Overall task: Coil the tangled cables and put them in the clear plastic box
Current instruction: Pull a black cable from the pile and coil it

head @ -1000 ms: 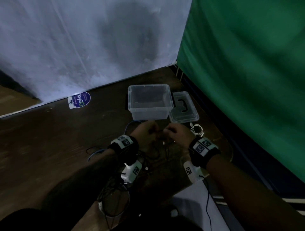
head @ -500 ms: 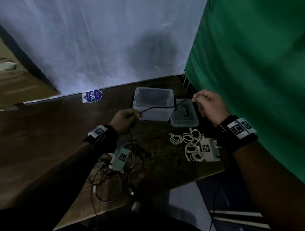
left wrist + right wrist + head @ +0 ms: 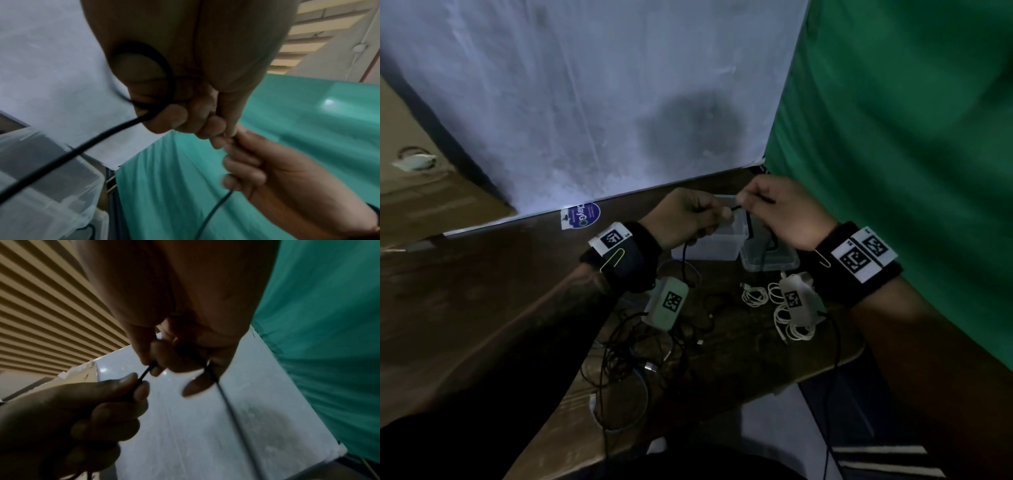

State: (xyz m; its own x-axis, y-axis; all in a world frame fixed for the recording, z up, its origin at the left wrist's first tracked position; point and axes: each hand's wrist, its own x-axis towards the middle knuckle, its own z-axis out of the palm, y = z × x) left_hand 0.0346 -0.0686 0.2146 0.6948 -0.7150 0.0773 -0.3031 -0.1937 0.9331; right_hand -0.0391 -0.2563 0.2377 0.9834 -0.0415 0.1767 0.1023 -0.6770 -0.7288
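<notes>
Both hands [image 3: 739, 214] pinch black cable [image 3: 61, 159] above clear box [image 3: 709, 245].

- Black cable [image 3: 736, 207], pinched between left hand [image 3: 685, 216] and right hand [image 3: 787, 212], above the clear plastic box [image 3: 709, 243].
- Clear lid [image 3: 767, 260], black handle, just right of box.
- White cables [image 3: 791, 325], in front of lid.
- Black and blue tangle [image 3: 633, 356], front-left of box.
- Dark brown wooden table [image 3: 482, 291].
- Black wristbands, white tags with black square patterns.
- Green cloth [image 3: 911, 137] right of box; pale grey-white sheet [image 3: 602, 85] behind.
- Blue-and-white round sticker [image 3: 582, 214], left of box.
</notes>
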